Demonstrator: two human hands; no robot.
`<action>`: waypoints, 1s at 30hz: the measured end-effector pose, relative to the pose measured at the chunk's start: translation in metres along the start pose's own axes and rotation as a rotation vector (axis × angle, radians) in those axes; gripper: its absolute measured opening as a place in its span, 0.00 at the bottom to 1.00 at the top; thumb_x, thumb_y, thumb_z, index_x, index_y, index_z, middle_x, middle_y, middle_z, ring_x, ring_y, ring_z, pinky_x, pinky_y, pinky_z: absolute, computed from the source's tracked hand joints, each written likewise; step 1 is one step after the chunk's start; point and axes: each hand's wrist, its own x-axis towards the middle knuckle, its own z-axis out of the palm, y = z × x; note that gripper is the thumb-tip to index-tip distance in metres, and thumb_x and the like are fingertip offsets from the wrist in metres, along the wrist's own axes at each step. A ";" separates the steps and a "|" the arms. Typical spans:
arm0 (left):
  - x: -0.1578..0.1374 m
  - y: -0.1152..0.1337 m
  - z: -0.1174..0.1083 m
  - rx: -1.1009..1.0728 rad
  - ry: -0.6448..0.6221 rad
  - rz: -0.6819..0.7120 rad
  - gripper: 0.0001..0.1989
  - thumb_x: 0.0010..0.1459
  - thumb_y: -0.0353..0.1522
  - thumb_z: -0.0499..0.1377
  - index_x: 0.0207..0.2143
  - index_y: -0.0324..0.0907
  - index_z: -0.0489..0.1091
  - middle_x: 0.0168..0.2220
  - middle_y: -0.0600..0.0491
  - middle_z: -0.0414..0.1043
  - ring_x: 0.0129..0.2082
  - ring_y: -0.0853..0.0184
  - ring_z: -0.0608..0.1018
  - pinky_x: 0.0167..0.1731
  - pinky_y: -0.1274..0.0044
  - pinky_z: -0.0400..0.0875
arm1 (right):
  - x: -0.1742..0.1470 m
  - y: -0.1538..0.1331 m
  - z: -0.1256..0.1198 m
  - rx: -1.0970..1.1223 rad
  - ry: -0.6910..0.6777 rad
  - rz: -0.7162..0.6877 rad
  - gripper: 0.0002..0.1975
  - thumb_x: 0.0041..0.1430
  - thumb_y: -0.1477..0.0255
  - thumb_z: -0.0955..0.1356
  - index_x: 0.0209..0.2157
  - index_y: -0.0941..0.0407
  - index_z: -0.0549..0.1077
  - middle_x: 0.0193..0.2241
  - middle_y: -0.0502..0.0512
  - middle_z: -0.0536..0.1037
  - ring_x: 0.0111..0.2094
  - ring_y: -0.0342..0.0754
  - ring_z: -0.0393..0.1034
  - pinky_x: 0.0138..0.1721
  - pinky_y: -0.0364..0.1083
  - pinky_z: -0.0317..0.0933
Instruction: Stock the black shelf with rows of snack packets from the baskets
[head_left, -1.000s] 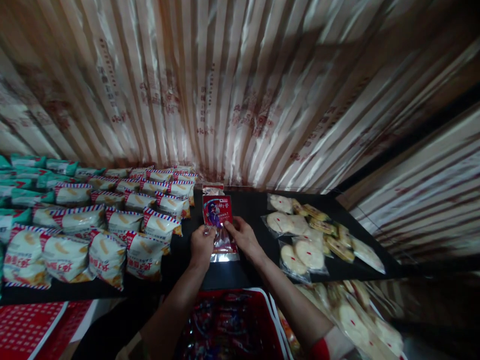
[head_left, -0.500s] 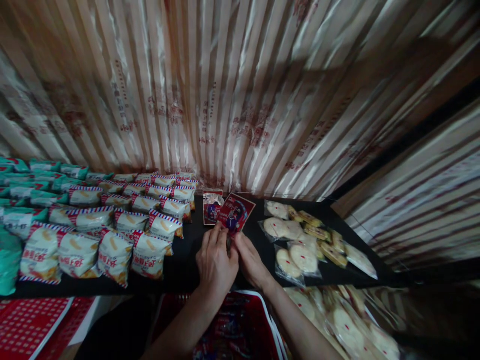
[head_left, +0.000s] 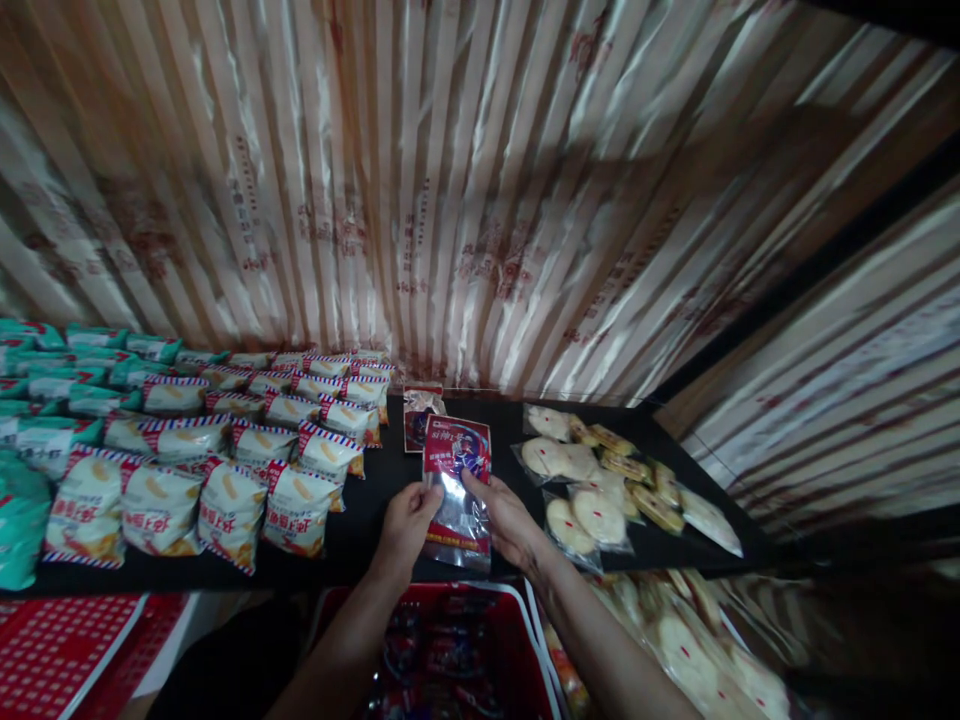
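Observation:
Between both hands is a dark red and blue snack packet (head_left: 457,510) with shiny patches, tilted up over the black tabletop (head_left: 367,540). My left hand (head_left: 409,525) pinches its left edge, thumb on the front. At its right edge, my right hand (head_left: 510,520) grips it with the thumb across the front and the fingers behind. A second red packet (head_left: 418,420) lies just beyond, partly covered by the held one. Below the table edge, a red basket (head_left: 525,630) with a white rim contains several similar dark packets.
Rows of white chip bags (head_left: 300,505) stand at left, with green bags (head_left: 56,440) beyond them. Clear-wrapped round pastries (head_left: 600,515) lie at right, above more wrapped pastries (head_left: 686,650) lower down. Another red basket (head_left: 60,650) is at lower left. A striped plastic sheet (head_left: 450,200) hangs behind.
The held packet has moved toward me, off the second packet, and now stands more upright. My hands have moved apart to its two side edges.

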 end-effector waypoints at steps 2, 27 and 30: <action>0.006 -0.005 0.003 -0.185 -0.036 -0.095 0.19 0.42 0.46 0.63 0.26 0.39 0.69 0.24 0.53 0.73 0.25 0.67 0.75 0.26 0.77 0.68 | 0.007 0.001 -0.001 -0.050 -0.021 -0.020 0.19 0.40 0.60 0.76 0.27 0.59 0.72 0.22 0.54 0.78 0.24 0.48 0.74 0.30 0.45 0.66; 0.137 -0.008 0.016 0.413 0.355 0.336 0.17 0.54 0.26 0.53 0.48 0.40 0.69 0.43 0.47 0.74 0.42 0.65 0.76 0.47 0.72 0.68 | 0.184 -0.020 -0.004 -0.589 0.338 -0.460 0.20 0.47 0.67 0.68 0.44 0.54 0.70 0.28 0.49 0.78 0.27 0.45 0.72 0.30 0.44 0.66; 0.137 -0.012 0.014 0.541 0.347 0.335 0.18 0.55 0.26 0.52 0.48 0.37 0.68 0.43 0.45 0.73 0.43 0.64 0.75 0.48 0.71 0.67 | 0.187 -0.017 -0.008 -0.773 0.422 -0.474 0.24 0.49 0.69 0.68 0.50 0.53 0.67 0.31 0.50 0.78 0.31 0.47 0.73 0.36 0.46 0.66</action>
